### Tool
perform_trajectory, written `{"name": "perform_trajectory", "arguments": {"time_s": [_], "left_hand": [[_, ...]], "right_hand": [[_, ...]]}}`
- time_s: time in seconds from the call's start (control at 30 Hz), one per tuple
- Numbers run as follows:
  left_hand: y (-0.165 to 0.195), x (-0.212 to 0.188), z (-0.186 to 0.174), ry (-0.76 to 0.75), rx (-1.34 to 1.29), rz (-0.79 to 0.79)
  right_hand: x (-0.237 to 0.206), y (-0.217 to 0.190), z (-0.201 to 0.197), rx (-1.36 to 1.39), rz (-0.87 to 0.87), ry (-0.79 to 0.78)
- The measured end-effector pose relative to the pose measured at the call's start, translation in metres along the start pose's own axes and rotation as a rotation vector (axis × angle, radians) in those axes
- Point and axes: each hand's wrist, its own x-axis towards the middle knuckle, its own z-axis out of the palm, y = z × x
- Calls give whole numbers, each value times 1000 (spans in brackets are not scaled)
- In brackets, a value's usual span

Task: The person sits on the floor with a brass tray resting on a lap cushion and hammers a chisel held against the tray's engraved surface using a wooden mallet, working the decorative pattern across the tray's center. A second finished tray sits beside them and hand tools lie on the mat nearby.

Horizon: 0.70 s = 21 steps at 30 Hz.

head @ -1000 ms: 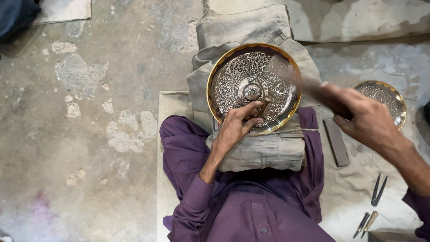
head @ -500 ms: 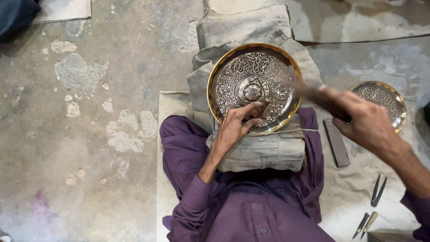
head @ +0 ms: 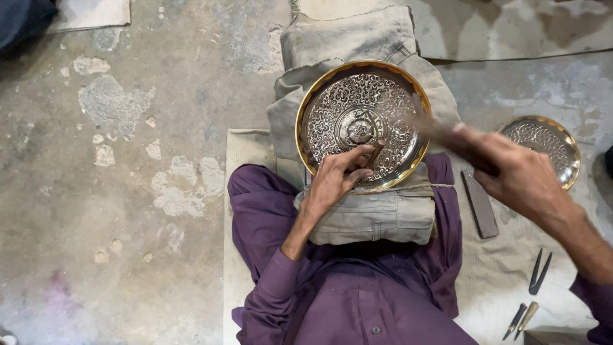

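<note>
Low in the frame, the left hand (head: 338, 179) is pinched around a small chisel (head: 375, 153), its tip on the engraved brass plate (head: 364, 121) lying on a folded cloth pad (head: 370, 211) at centre. The right hand (head: 517, 176), fist clamped on a motion-blurred hammer (head: 434, 131), has swung slightly leftward over the plate's right rim. The hammer's head is indistinct. A second plate (head: 543, 144) lies at the right.

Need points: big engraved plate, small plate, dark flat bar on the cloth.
big engraved plate (head: 332, 105), head view, patterned face left of centre
small plate (head: 549, 144), head view, patterned middle
dark flat bar (head: 480, 206), head view, middle of its top face
</note>
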Motion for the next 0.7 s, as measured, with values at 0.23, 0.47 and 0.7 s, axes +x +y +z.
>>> {"name": "perform_trajectory", "arguments": {"time_s": [0.23,0.47,0.7], "left_hand": [[2,1,-2,-12,-6,-52],[0,-1,-3,1,-11,16],[5,0,-7,-26,-19,-28]], "right_hand": [[0,4,7,-129,-29,-51],[-1,3,10,70,48,-34],[-3,-4,5,36,29,-15]]}}
